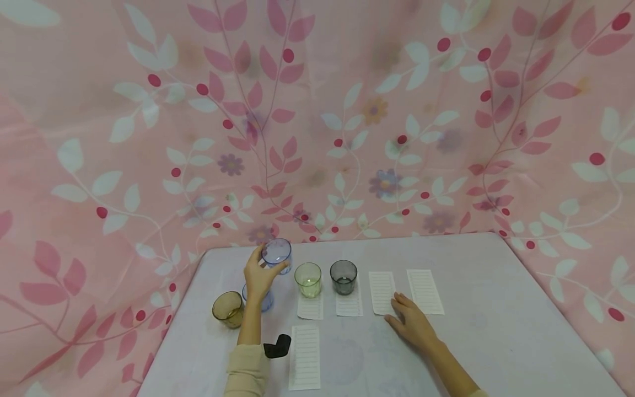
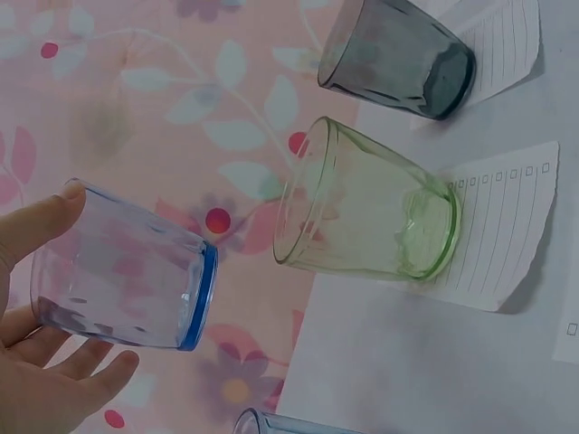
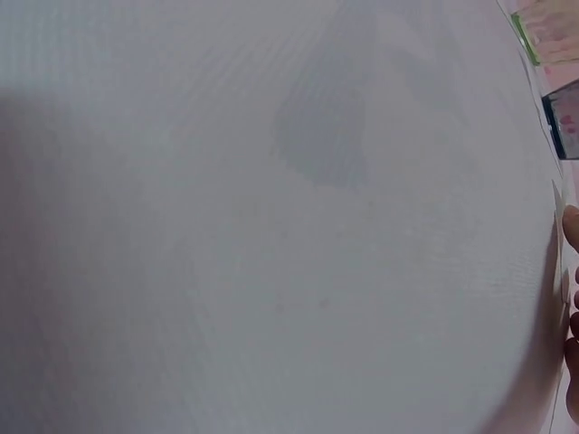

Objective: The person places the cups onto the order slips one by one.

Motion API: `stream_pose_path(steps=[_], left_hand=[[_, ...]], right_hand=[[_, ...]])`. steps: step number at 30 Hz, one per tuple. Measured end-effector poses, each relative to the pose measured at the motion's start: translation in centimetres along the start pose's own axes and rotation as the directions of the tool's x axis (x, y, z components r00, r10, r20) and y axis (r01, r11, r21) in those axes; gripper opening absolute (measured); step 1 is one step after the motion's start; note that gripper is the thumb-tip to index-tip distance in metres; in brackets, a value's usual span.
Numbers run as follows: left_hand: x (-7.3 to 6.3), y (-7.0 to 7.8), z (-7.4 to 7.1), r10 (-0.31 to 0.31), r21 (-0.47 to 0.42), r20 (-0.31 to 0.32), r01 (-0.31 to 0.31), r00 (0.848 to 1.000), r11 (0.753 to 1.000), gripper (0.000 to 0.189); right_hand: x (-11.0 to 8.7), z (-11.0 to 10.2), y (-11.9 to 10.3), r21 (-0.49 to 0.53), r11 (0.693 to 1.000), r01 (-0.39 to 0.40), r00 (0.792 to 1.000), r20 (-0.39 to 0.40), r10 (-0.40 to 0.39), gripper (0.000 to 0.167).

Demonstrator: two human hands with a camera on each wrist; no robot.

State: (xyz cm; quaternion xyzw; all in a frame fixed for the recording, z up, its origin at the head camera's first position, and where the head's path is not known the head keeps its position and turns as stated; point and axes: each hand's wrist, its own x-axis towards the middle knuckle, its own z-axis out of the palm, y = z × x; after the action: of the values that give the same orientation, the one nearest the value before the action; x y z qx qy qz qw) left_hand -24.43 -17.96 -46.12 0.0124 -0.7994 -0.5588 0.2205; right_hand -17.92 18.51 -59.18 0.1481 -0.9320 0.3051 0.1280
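My left hand (image 1: 258, 280) grips a clear blue glass (image 1: 278, 255) by its rim and side, thumb and fingers on opposite sides. In the left wrist view that blue glass (image 2: 127, 267) is held up off the table. A green glass (image 1: 308, 282) stands to its right on a lined paper slip (image 1: 310, 312), and a dark grey glass (image 1: 344, 278) on another slip (image 1: 350, 307). Under my left wrist a second blue glass (image 1: 266, 300) is partly hidden, beside an amber glass (image 1: 229, 310). My right hand (image 1: 414, 325) rests by the lower edge of a bare slip (image 1: 381, 289), fingers loosely extended.
One more lined slip (image 1: 425, 291) lies at the right of the row. A longer lined sheet (image 1: 305, 358) lies nearer the front, next to a small black object (image 1: 278, 347) at my left sleeve. The white-covered table (image 1: 496, 331) meets a pink floral curtain (image 1: 317, 110) behind.
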Motion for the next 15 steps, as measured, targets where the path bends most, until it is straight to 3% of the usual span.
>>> stream_pose_path(steps=[7,12,15], left_hand=[[-0.5,1.6,0.4,-0.044,-0.091,0.058,0.049,0.997,0.995,0.080],[-0.8,2.7,1.1,-0.029,-0.149,0.088,0.042,0.996,0.988,0.078],[-1.4,4.4,1.2,-0.014,-0.174,0.106,0.033,0.994,0.984,0.076]], right_hand=[[0.0,0.3,-0.4,-0.026,1.000,-0.007,1.000,0.008,0.007,0.047],[0.0,0.1,-0.6,-0.019,1.000,-0.007,1.000,0.008,0.007,0.045],[0.0,0.1,-0.6,-0.015,1.000,-0.007,1.000,-0.001,0.007,0.045]])
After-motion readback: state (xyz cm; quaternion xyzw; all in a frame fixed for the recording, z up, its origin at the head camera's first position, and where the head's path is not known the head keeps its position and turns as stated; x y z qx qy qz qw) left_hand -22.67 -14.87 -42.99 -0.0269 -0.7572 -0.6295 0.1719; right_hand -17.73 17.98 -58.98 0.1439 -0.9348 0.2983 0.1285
